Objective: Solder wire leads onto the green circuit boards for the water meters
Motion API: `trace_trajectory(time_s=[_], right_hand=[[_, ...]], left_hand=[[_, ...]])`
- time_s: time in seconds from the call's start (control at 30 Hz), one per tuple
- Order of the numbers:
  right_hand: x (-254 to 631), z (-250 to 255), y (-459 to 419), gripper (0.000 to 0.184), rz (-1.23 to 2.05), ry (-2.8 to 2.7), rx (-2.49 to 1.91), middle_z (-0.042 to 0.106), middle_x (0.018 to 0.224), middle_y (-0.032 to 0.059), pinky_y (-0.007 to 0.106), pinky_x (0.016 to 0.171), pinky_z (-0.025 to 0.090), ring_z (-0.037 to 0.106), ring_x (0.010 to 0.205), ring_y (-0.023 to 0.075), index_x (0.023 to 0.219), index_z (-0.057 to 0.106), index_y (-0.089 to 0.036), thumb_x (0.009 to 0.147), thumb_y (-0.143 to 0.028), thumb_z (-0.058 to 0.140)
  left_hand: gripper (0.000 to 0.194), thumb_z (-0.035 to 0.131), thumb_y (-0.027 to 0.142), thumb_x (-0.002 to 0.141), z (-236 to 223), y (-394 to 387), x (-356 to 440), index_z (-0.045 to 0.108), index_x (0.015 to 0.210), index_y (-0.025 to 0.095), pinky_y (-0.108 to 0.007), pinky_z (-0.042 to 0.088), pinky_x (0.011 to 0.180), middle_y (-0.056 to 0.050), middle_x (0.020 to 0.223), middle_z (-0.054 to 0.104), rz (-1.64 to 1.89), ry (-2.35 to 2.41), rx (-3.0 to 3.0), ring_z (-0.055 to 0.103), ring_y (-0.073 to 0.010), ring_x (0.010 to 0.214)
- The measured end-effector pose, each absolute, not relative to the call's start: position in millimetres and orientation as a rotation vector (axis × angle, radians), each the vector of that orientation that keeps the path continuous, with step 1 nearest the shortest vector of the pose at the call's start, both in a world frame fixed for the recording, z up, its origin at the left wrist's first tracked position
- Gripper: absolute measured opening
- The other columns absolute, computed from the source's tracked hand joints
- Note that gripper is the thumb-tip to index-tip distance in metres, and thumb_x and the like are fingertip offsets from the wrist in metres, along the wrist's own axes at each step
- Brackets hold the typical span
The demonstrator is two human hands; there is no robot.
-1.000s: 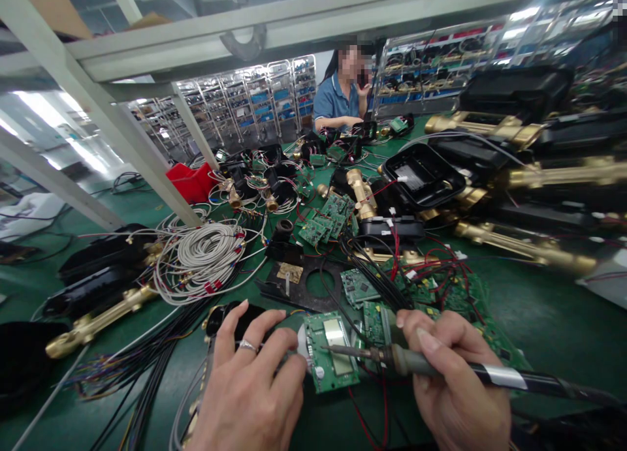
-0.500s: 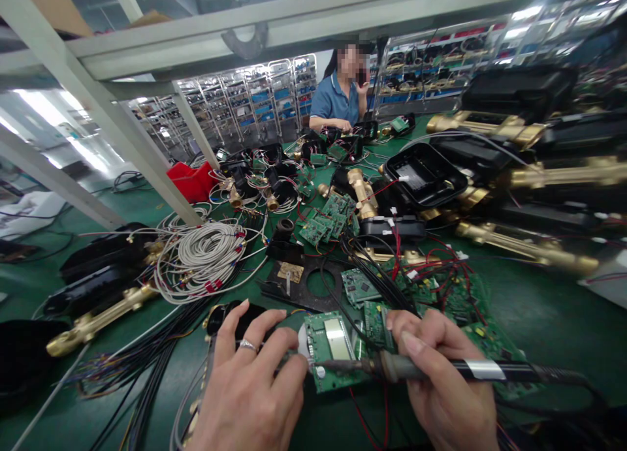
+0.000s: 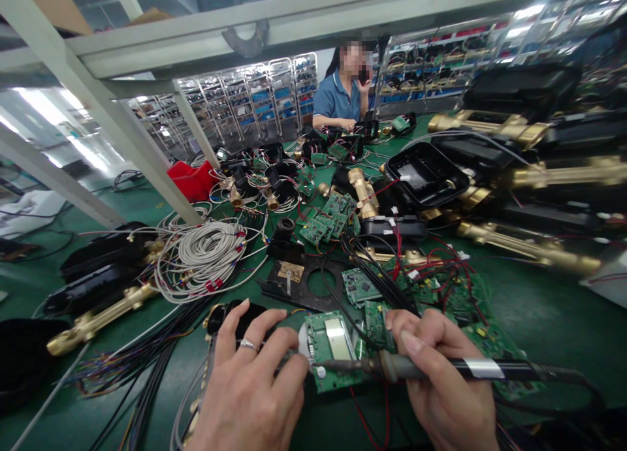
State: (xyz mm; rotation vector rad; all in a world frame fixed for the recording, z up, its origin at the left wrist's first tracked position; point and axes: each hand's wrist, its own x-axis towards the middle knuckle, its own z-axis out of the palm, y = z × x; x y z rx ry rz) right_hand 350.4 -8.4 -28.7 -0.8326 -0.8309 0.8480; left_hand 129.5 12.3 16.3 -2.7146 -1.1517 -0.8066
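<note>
My right hand (image 3: 443,376) grips a soldering iron (image 3: 416,367) by its dark handle, with the tip pointing left. That tip lies over the lower left part of a green circuit board (image 3: 321,330) bearing a rectangular display. At the board's left edge is my left hand (image 3: 255,379), a ring on one finger, its thumb and forefinger closed together near the iron's tip. What those fingers hold, if anything, is hidden. A black housing (image 3: 223,317) shows partly behind the left hand. Red and black wires (image 3: 365,418) run out below the board.
Coiled grey cables (image 3: 206,255) and black wire bundles (image 3: 151,366) lie at left. A black stand (image 3: 306,284) sits beyond the board. More circuit boards (image 3: 465,301) and brass meter bodies (image 3: 529,245) crowd the right. Across the bench sits a person in a blue shirt (image 3: 337,102).
Both hands, the soldering iron and the board hold nearly the same position. The view has shifted very slightly.
</note>
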Motion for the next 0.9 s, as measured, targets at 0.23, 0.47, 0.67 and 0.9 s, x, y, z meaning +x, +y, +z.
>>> trace_trajectory(time_s=[0.23,0.47,0.67,0.9], right_hand=[[354,-26,-7,0.042,0.835,-0.731,-0.844,0.043,0.055,-0.0046,0.029,0.066,0.044,0.045,0.057,0.0123,0.059,0.049,-0.019,0.083,-0.031,0.081],[355,-24,-7,0.043,0.808,-0.709,-0.845,0.043,0.055,-0.0044,0.029,0.062,0.044,0.044,0.057,0.0125,0.059,0.05,-0.02,0.083,-0.031,0.083],[357,-25,-9,0.033,0.707,-0.736,-0.92,0.058,0.064,-0.0006,0.025,0.05,0.041,0.052,0.058,0.0137,0.07,0.067,-0.022,0.087,-0.046,0.081],[371,-53,-21,0.015,0.645,-1.017,-1.001,0.074,0.112,0.0059,0.031,0.08,0.057,0.068,0.101,0.0233,0.108,0.08,-0.031,0.099,-0.037,0.069]], left_hand=[[0.016,0.059,0.022,0.096,18,10,129,0.071,0.086,0.027,-0.045,0.016,0.127,0.003,0.095,0.074,-0.791,-1.172,-2.724,0.062,-0.0234,0.116],[0.018,0.058,0.022,0.097,16,10,128,0.071,0.086,0.027,-0.045,0.016,0.126,0.003,0.095,0.074,-0.791,-1.174,-2.731,0.062,-0.023,0.116],[0.016,0.059,0.023,0.096,15,11,128,0.071,0.087,0.027,-0.046,0.016,0.127,0.003,0.094,0.074,-0.787,-1.172,-2.723,0.063,-0.0231,0.114],[0.017,0.058,0.023,0.096,16,10,129,0.071,0.085,0.027,-0.045,0.015,0.127,0.003,0.094,0.074,-0.795,-1.164,-2.724,0.062,-0.0235,0.116]])
